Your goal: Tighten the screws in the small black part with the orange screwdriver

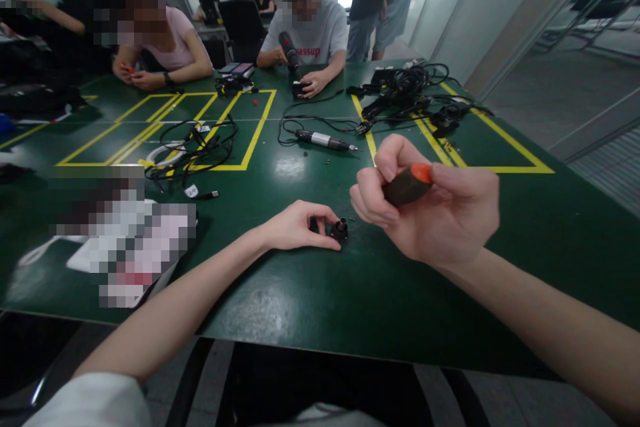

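My left hand (305,227) rests on the green table, its thumb and fingers closed around a small black round part (340,232) with a short upright post. Held above the table to the right, my right hand (425,200) grips a screwdriver (407,185) by its dark handle, whose orange end faces me. Its shaft is mostly hidden behind my fingers, and its tip points towards the black part. I cannot tell whether the tip touches it. A tiny piece, perhaps a screw, lies beside the part.
Beyond my hands lies a corded black-and-silver electric screwdriver (325,140). Tangled black cables (410,93) sit at the back right, another cable bundle (200,147) at left. A pouch (150,253) lies front left. Across the table, a person (310,33) holds a black power tool (290,50).
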`<state>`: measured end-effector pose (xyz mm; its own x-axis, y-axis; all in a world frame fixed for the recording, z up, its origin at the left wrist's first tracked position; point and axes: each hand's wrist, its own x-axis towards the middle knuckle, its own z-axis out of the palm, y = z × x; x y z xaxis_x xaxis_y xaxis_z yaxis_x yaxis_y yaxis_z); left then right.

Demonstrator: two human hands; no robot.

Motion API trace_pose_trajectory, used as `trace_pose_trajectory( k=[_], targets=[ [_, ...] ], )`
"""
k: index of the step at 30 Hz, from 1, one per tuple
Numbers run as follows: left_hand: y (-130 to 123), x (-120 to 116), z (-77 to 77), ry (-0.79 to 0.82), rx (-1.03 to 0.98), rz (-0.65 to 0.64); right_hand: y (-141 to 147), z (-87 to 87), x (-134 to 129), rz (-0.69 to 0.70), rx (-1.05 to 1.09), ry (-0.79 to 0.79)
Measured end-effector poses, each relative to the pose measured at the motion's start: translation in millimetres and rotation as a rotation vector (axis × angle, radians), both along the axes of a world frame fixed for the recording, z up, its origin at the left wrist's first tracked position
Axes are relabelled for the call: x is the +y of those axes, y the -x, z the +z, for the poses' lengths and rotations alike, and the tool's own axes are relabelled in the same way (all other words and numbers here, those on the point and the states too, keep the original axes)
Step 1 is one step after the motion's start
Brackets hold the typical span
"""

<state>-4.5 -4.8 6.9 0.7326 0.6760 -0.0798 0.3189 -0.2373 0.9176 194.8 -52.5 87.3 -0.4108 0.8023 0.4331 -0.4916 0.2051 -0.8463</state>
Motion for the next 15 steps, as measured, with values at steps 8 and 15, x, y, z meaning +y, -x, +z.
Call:
trace_pose_trajectory(
  k=[8, 15],
  targets=[
    [0.2, 0.0, -0.1, -0.027, 0.001, -0.005, -0.8, -0.2, 1.4, 0.031, -0.012, -0.029],
    [-0.3, -0.5, -1.0, -0.037, -0.001, 0.002, -2.7, -1.2, 1.0, 0.015, -0.01, -0.019]
  ],
)
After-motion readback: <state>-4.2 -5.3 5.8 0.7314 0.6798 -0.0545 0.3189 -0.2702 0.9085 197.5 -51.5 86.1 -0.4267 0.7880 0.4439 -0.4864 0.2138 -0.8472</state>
